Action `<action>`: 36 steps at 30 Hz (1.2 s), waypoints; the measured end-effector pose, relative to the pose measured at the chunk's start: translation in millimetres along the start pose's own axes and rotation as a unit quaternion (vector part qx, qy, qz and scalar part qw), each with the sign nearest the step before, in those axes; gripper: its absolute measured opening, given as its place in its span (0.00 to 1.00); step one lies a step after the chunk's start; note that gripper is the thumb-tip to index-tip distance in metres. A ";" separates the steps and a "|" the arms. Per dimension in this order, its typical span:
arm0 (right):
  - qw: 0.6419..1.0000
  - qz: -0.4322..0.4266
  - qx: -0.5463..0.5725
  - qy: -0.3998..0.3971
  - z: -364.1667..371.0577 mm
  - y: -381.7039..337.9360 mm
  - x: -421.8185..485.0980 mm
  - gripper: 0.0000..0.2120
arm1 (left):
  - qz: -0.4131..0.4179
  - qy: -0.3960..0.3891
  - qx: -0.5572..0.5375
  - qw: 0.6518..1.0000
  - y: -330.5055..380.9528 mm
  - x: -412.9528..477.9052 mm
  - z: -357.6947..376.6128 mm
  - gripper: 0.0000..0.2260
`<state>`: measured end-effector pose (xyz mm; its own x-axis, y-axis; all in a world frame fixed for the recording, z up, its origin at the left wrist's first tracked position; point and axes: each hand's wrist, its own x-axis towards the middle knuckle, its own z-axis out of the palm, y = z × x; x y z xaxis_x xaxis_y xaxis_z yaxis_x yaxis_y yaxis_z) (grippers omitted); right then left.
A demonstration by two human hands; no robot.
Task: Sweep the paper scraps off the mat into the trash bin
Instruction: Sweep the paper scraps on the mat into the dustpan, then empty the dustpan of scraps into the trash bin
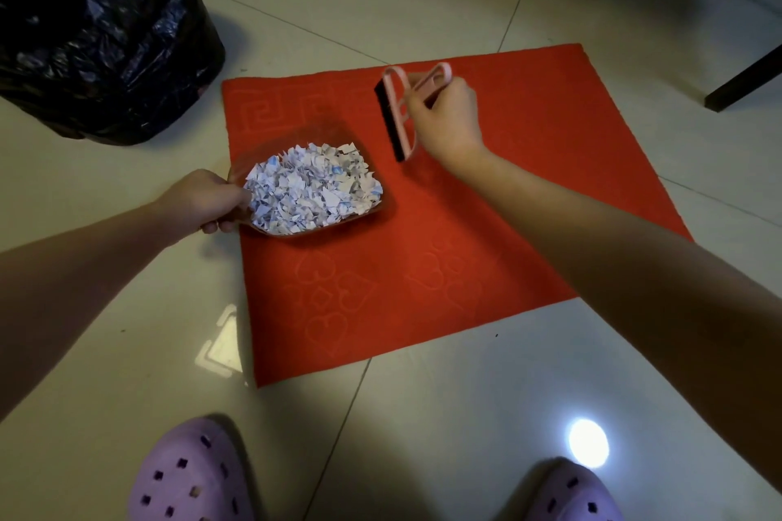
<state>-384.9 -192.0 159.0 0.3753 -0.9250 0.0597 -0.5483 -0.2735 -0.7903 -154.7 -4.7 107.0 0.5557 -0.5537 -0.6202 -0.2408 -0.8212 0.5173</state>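
While my left hand (pixel 211 199) closes its grip on the near end of the clear dustpan (pixel 334 225), the dustpan sits at the left edge of the red mat (pixel 465 245), heaped with white paper scraps (pixel 309 190). My right hand (pixel 448 118) has its grip wrapped round the looped handle of the pink brush (pixel 395 114), black bristles facing the dustpan, near it but apart, over the mat's far half. The bin (pixel 97 34), lined with a black bag, stands on the tiled floor (pixel 423 436) beyond the mat's far left corner.
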 end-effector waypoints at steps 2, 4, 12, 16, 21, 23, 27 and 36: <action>0.999 0.018 0.009 0.035 -12.3 4.0 8.2 0.12 | 0.001 0.008 -0.034 0.999 3.5 -2.2 3.4 0.06; 0.996 0.057 0.024 0.069 -24.1 10.6 13.7 0.11 | 0.007 0.017 -0.055 0.998 12.1 -5.4 5.3 0.05; 0.990 0.125 0.031 0.049 -54.4 35.1 13.9 0.11 | 0.031 0.021 -0.139 0.990 54.6 -11.4 4.3 0.05; 0.992 0.121 0.027 0.024 -60.0 33.5 14.8 0.10 | 0.046 0.018 -0.129 0.990 70.6 -11.8 10.1 0.05; 0.992 0.127 0.011 -0.008 -66.2 31.2 23.6 0.13 | 0.042 0.001 -0.084 0.996 82.2 -14.7 11.2 0.06; 0.991 0.128 0.005 -0.026 -68.8 30.8 26.8 0.11 | 0.048 -0.006 -0.067 0.997 87.2 -15.9 4.5 0.05; 0.989 0.143 0.003 -0.046 -72.8 25.8 34.4 0.12 | 0.069 -0.014 -0.079 0.994 101.9 -18.0 -14.7 0.05; 0.987 0.149 -0.044 -0.050 -85.5 1.4 56.3 0.13 | 0.078 -0.063 -0.109 0.989 135.7 -25.2 -16.2 0.08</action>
<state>-428.5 -267.0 213.4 0.2565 -0.9384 -0.2316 -0.7073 -0.0190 -0.7066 -188.6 -99.9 202.4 0.4177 -0.6950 -0.5852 -0.1309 -0.6834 0.7182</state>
